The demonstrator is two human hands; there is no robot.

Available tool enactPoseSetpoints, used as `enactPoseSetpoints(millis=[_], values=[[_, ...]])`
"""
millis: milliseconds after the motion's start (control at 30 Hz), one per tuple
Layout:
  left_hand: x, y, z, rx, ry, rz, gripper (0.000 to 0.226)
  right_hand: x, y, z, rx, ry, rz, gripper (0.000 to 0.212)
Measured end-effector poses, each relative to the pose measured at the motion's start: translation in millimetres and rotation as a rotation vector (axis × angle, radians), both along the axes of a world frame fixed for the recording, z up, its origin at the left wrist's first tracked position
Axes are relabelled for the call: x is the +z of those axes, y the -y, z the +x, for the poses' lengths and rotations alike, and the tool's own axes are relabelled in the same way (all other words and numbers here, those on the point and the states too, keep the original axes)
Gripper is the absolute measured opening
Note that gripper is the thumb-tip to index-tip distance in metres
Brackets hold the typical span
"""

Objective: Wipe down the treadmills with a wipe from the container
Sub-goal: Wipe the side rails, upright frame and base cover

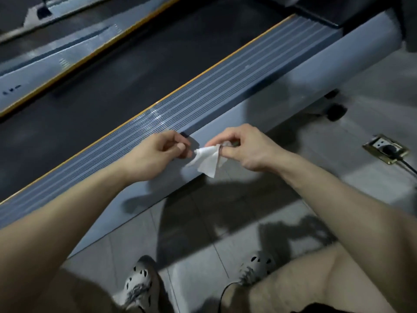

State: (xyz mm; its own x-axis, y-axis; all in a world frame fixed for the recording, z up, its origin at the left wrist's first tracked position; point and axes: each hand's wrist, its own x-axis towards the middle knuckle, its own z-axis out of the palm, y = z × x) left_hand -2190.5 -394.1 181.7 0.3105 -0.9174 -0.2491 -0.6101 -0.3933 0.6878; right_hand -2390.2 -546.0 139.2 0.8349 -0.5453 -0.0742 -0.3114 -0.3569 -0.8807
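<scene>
Looking down at 6 o'clock, two grey clogs (137,288) with round holes stand on a pale tiled floor (203,256), bare knees on either side. Just past them both hands are up by the near edge of the treadmill (259,105). The left hand (155,154) has its fingers curled and pinches one corner of a crumpled white wipe (207,159). The right hand (246,147) pinches the other end between thumb and curled fingers, so the wipe hangs between them dead centre. Can't tell if it's touching the machine.

Behind it the side rail (203,98) is blue-grey and ribbed with a thin yellow strip along it, then comes the dark matte belt (112,86). Out at 3 o'clock there's a brass-coloured floor socket (385,149) with a black plug in it. Up at 10 o'clock a second treadmill (45,64) has small dark marks on its rail, too blurry to read.
</scene>
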Motion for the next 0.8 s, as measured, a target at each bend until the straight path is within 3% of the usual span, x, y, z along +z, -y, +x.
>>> enactPoseSetpoints(millis=[67, 133, 233, 333, 400, 500, 667, 800], values=[[-1.8, -21.1, 12.4, -0.014, -0.081, 0.053, 0.018, -0.6, -19.0, 13.0, 0.071, 0.045, -0.011, 0.048], [-2.3, -37.7, 23.7, -0.09, -0.129, 0.115, 0.036, 0.9, -36.3, 23.7, 0.093, 0.098, -0.012, 0.054], [-4.1, -59.3, 32.4, -0.176, -0.146, 0.183, 0.057, 4.1, -56.4, 38.7, 0.056, 0.165, -0.024, 0.045], [-11.5, -81.9, 33.2, -0.126, -0.188, 0.135, 0.05, 11.1, -77.1, 53.7, 0.049, 0.178, -0.079, 0.038], [-18.0, -94.8, 35.3, -0.087, -0.064, 0.064, 0.038, 18.2, -91.8, 61.3, 0.084, 0.149, -0.085, 0.028], [-19.2, -108.5, 40.2, -0.096, 0.183, 0.052, 0.037, 26.3, -111.7, 68.9, 0.11, 0.073, -0.09, 0.009], [-21.4, -114.3, 40.0, -0.12, 0.415, 0.007, 0.041, 12.7, -137.6, 87.3, 0.087, -0.1, -0.109, 0.04], [-34.9, -120.5, 57.3, -0.087, 0.456, 0.037, 0.043, -15.4, -156.4, 94.1, 0.046, -0.184, -0.012, 0.053]])
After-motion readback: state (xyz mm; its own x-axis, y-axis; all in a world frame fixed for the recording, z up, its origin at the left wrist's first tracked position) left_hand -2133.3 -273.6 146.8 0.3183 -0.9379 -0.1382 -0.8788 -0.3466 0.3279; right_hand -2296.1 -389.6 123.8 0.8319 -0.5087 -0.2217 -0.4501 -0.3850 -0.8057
